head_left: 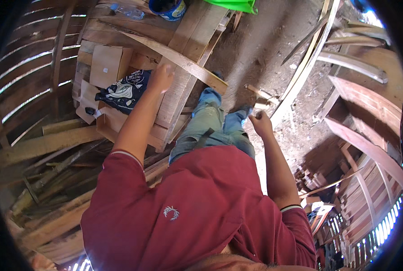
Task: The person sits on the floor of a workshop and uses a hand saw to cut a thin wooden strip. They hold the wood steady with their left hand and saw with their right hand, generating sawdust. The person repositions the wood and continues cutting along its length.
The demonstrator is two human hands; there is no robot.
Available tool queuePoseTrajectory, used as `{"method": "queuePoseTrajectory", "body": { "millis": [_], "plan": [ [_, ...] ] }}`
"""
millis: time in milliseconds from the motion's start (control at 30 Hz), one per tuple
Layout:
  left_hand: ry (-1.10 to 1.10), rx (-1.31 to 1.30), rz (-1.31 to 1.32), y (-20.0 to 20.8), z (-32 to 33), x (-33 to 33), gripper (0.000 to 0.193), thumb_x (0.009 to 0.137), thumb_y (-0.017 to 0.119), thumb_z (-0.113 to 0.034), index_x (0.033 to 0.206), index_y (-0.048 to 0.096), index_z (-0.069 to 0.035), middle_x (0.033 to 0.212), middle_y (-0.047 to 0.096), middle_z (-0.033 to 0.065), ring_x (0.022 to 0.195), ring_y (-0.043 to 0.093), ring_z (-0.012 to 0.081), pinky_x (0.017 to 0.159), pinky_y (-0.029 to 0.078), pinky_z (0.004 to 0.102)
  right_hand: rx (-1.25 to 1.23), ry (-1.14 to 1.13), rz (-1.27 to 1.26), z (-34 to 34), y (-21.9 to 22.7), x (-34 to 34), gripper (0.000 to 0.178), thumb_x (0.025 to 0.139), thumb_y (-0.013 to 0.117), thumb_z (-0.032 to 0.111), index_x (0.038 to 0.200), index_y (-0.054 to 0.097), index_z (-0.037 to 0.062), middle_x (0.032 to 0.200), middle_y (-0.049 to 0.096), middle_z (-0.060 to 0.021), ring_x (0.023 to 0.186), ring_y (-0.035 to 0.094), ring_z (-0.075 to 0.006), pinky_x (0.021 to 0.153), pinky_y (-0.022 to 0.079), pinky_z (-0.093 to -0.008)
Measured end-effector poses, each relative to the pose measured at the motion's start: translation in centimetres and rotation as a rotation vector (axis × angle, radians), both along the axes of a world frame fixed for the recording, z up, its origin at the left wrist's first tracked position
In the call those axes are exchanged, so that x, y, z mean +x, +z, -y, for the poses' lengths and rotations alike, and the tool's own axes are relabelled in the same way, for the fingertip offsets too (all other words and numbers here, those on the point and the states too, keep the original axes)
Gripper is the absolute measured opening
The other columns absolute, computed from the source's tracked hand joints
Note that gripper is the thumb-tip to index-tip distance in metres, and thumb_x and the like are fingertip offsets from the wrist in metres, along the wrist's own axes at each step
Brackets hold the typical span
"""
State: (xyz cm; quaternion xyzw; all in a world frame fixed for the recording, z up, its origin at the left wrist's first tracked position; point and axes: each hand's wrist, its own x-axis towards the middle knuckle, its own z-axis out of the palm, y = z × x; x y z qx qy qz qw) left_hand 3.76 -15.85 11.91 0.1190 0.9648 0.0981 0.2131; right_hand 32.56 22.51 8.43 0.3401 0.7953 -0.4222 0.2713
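Observation:
My left hand [161, 77] hovers over the wooden bench, beside a dark plastic bag [128, 89] with white print. Its fingers look curled, but they are blurred and I cannot tell if they hold anything. A long, thin wooden plank [179, 58] lies slantwise across the bench just beyond this hand, its end jutting past the bench edge above my foot. My right hand [261, 123] hangs beside my right leg, fingers bent together in a pinch. Whatever is between them, if anything, is too small to make out.
The wooden bench [197, 43] carries an opened cardboard box [105, 65], a clear plastic bottle [128, 11] and a blue tub [167, 10]. Long pale strips [307, 63] stand over the dirt floor at right. Curved boards [366, 97] lean farther right; timber [48, 147] is piled at left.

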Motion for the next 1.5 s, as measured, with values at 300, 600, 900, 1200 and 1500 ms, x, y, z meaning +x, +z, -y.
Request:
{"method": "queuePoseTrajectory", "body": {
  "millis": [300, 600, 900, 1200, 1500],
  "plan": [
    [-0.220, -0.132, -0.379, -8.2, -1.0, -10.7, 0.053, 0.097, 0.063, -0.045, 0.131, 0.058, -0.005, 0.134, 0.053, 0.0286, 0.131, 0.045, 0.0481, 0.109, 0.039, 0.0572, -0.327, -0.641, -0.030, 11.1, -6.8, -10.1, 0.045, 0.080, 0.090, 0.038, 0.093, 0.063, 0.0048, 0.082, 0.066, -0.0052, 0.070, 0.060, -0.0132, 0.064, 0.049, -0.0290],
    [-0.350, 0.138, -0.220, -8.5, -5.6, -9.0, 0.040, 0.095, 0.065, -0.045, 0.108, 0.067, -0.007, 0.109, 0.062, 0.0184, 0.100, 0.059, 0.0396, 0.096, 0.043, 0.0560, -0.353, -1.086, -0.256, 6.0, -8.7, -8.4, 0.035, 0.090, 0.083, 0.015, 0.084, 0.048, 0.0147, 0.073, 0.056, 0.0013, 0.054, 0.050, -0.0080, 0.044, 0.039, -0.0255],
    [-0.289, 0.242, -0.416, -13.1, -11.7, -8.9, 0.066, 0.094, 0.065, -0.055, 0.135, 0.055, -0.003, 0.139, 0.050, 0.0300, 0.132, 0.046, 0.0483, 0.112, 0.037, 0.0568, -0.106, -0.884, -0.270, -7.4, -9.4, -9.2, 0.034, 0.087, 0.086, 0.019, 0.094, 0.054, 0.0119, 0.067, 0.053, 0.0021, 0.051, 0.048, -0.0077, 0.045, 0.035, -0.0259],
    [-0.294, 0.076, -0.355, -12.4, -12.9, -9.8, 0.084, 0.093, 0.061, -0.063, 0.150, 0.045, -0.005, 0.153, 0.041, 0.0290, 0.142, 0.038, 0.0499, 0.118, 0.032, 0.0574, 0.191, -0.795, -0.259, -8.2, -10.0, -9.6, 0.038, 0.088, 0.082, 0.028, 0.109, 0.067, 0.0012, 0.096, 0.069, -0.0080, 0.086, 0.061, -0.0155, 0.074, 0.049, -0.0296],
    [-0.302, -0.002, -0.311, -12.0, -12.5, -11.4, 0.088, 0.087, 0.065, -0.066, 0.151, 0.046, -0.008, 0.154, 0.038, 0.0265, 0.142, 0.036, 0.0482, 0.117, 0.035, 0.0550, 0.099, -0.908, -0.725, 1.7, 4.2, -8.4, 0.033, 0.105, 0.055, 0.009, 0.137, 0.055, 0.0011, 0.085, 0.059, 0.0015, 0.064, 0.047, -0.0018, 0.057, 0.039, -0.0178]
  ]
}}
